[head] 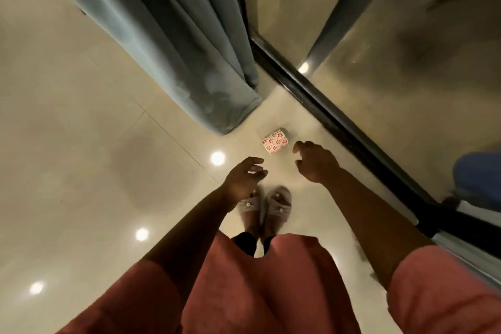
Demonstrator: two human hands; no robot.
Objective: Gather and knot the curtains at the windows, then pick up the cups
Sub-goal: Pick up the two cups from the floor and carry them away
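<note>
White paper cup with red flower print (275, 141) lies on its side on the glossy beige tile floor (81, 116), at 12 o'clock from my slippers (264, 206), just beside the dark window frame (325, 106). Right hand (315, 161) near it at 3 o'clock, fingers loosely curled, empty. Left hand (244, 179) at 7 o'clock, relaxed, empty. Cup likely light, crushable: pinch sidewall gently.

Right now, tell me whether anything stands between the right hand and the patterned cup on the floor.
Nothing visible does. The cup lies on its side on the bare floor, just ahead and left of the right hand, with open tile between them. The curtain hangs further back, and the left hand is off to the side, both clear of that path.
</note>
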